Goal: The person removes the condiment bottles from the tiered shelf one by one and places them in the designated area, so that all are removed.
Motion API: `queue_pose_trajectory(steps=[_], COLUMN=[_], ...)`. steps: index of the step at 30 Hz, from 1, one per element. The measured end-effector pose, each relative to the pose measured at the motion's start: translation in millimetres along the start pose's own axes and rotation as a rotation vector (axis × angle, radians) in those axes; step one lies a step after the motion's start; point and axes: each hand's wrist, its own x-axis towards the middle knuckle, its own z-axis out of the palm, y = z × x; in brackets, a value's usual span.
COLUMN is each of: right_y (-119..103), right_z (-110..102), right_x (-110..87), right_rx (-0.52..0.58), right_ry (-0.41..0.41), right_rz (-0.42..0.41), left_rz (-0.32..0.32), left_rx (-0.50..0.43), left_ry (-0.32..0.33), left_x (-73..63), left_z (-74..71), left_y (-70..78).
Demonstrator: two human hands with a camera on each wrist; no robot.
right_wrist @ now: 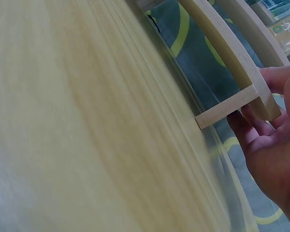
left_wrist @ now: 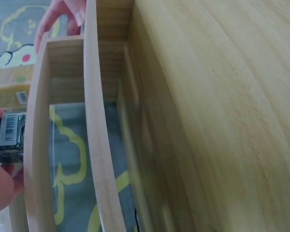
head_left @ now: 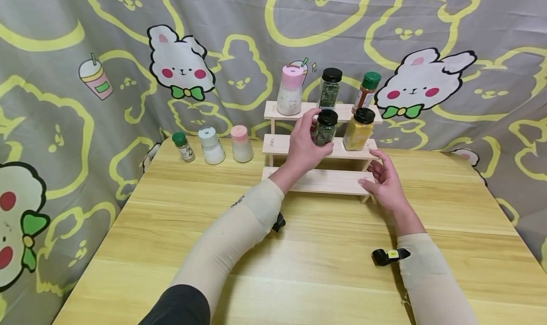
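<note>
My left hand [head_left: 304, 144] grips a black-capped glass jar of dark green dried herbs [head_left: 326, 131] between thumb and fingers, upright at the middle shelf of a three-tier wooden rack [head_left: 312, 181]. In the left wrist view, a barcode label shows on the herb jar [left_wrist: 8, 130]; whether its base touches the shelf I cannot tell. Right beside it on that shelf stands a black-capped jar of yellow powder [head_left: 357, 135]. My right hand [head_left: 386, 182] holds the rack's right end, thumb on the lowest shelf and fingers by the middle one; the right wrist view shows this hand [right_wrist: 273, 159] around the shelf end.
On the top shelf are a pink-capped shaker [head_left: 290, 94], another black-capped herb jar [head_left: 329, 91] and a green-capped bottle [head_left: 366, 91]. Left on the table [head_left: 325, 268] stand a small green-capped bottle [head_left: 184, 148], a blue-capped shaker [head_left: 212, 147] and a pink-capped shaker [head_left: 241, 145]. A patterned curtain [head_left: 239, 11] hangs behind.
</note>
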Motion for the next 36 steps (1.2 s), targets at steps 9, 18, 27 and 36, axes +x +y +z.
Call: queue_pose_trajectory(steps=[9,18,27,36], right_y=[1,1,2,5], right_z=[0,-1,-3,-3], right_x=[0.0,0.3,0.3,0.8], right_rx=[-0.014,-0.01,-0.009,-0.008], right_ry=[0.006,0.002,0.001,-0.004], right_rz=[0.005,0.004,-0.001,-0.002], left_rz=[0.02,0.019,0.055,0.116], left_rx=[-0.011,-0.072,-0.107,-0.115], left_ry=[0.0,0.007,0.046,0.125], left_x=[1.2,0.6,-1.8,-6.0], left_z=[-6.8,-20.6,-36.7,-55.7], left_y=[4.6,13.6,23.4,24.5])
